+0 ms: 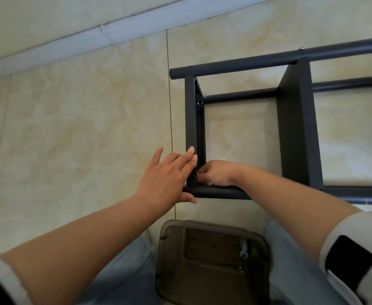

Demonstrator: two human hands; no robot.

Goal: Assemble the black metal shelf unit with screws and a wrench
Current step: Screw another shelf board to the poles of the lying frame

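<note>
The black metal shelf unit (295, 119) lies on its side on the tiled floor, its tubes running left to right and its flat shelves standing between them. My left hand (169, 175) rests with straight fingers against the end shelf panel (191, 128), thumb under the near tube (215, 192). My right hand (218, 172) reaches inside that corner with fingers curled at the joint; what they pinch is hidden. A small wrench (243, 249) and a screw (240, 269) lie in the tray below.
A translucent brown plastic tray (211, 260) sits on the floor between my knees. A white baseboard (92, 38) runs along the wall at the top left. Beige floor tiles (81, 128) stretch to the left of the shelf.
</note>
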